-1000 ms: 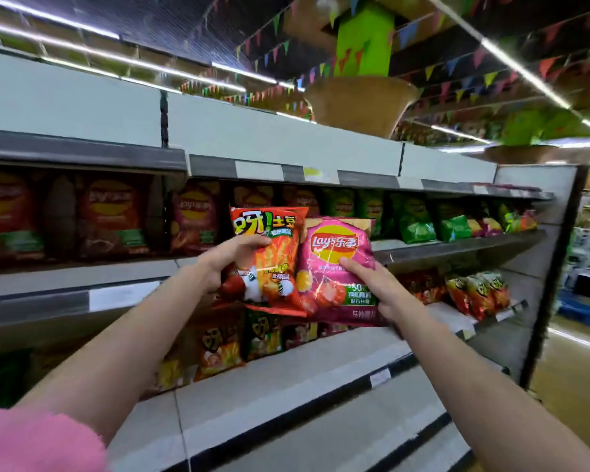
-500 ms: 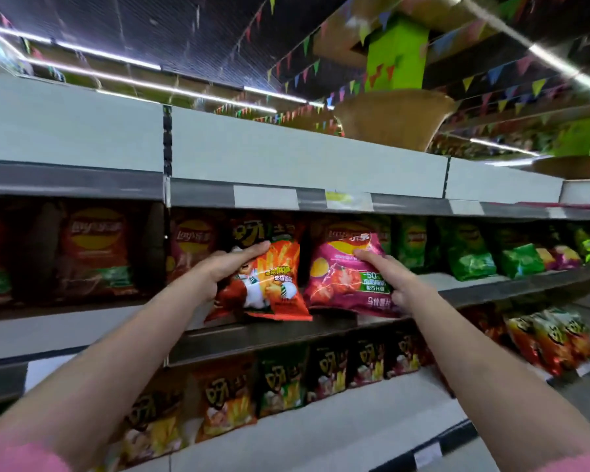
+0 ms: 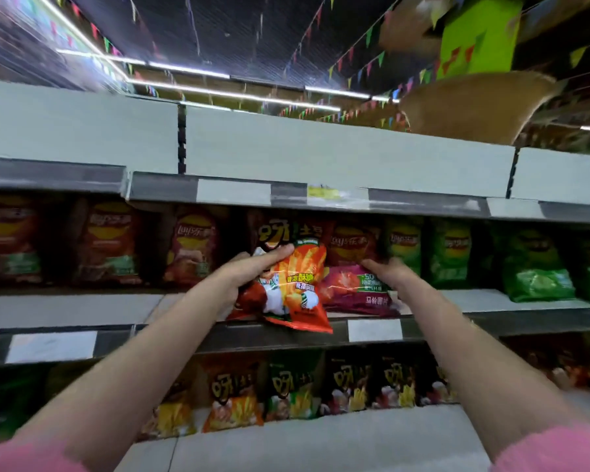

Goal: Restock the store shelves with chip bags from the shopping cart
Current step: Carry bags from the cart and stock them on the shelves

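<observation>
My left hand [image 3: 249,270] grips an orange-red fries-snack bag [image 3: 300,287] by its left edge, thumb across the front. The bag's lower corner hangs over the front lip of the middle shelf [image 3: 491,321]. My right hand [image 3: 387,272] holds the top of a pink Lay's chip bag [image 3: 351,291], which lies tilted back on that shelf, beside the orange bag. Dark red and green Lay's bags stand in the row behind them.
The shelf above [image 3: 321,195] overhangs the row closely. Green Lay's bags [image 3: 535,277] fill the right side, red ones [image 3: 109,247] the left. The lower shelf [image 3: 321,434] holds several fries-snack bags [image 3: 232,396]. Bare shelf surface shows at left [image 3: 65,308].
Both hands pushed the two bags forward and up into the middle shelf; the pink bag now rests on the shelf surface and the view has come closer.
</observation>
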Action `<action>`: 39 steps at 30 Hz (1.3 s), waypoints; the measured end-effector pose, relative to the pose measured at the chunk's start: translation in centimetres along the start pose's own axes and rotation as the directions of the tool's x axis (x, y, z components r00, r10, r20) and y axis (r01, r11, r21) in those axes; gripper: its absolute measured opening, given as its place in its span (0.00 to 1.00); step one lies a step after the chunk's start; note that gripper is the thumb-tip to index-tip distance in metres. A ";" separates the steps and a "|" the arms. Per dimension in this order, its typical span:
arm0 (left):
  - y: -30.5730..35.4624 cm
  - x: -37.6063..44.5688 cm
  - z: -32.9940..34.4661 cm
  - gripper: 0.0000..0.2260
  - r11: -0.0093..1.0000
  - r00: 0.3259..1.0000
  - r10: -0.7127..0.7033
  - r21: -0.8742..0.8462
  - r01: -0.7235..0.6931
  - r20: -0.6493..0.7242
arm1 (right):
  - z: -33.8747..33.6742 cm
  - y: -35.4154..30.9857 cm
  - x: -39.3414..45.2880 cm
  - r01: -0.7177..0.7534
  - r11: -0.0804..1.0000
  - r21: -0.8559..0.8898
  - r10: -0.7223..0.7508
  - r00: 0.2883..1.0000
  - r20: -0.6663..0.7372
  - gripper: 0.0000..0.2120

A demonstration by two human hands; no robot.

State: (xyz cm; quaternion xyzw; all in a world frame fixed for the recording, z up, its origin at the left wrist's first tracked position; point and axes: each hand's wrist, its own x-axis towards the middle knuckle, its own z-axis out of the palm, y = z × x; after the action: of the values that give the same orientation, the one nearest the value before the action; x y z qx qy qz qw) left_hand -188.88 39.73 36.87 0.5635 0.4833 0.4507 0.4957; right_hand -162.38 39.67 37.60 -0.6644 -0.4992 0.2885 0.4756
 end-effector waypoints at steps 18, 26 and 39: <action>0.3 -4.5 16.9 0.53 0.991 0.990 0.099 -0.078 -0.107 -0.098 | -8.0 6.0 -6.4 0.110 0.931 0.347 -0.236 0.909 0.345 0.30; 0.1 -6.4 27.4 0.47 0.984 0.984 0.172 -0.060 -0.169 0.048 | -17.4 11.0 -7.0 0.168 0.921 0.352 -0.243 0.953 0.180 0.28; -4.4 -6.8 42.5 0.24 0.983 0.889 0.179 -0.036 -0.181 0.421 | -28.8 21.1 -9.9 0.077 0.949 0.307 -0.077 0.997 -0.012 0.12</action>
State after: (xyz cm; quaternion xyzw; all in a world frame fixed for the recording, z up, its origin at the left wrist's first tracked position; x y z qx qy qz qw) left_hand -148.25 27.91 27.99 0.6910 0.3112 0.3611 0.5435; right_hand -132.75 19.48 28.31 -0.5625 -0.4738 0.3439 0.5838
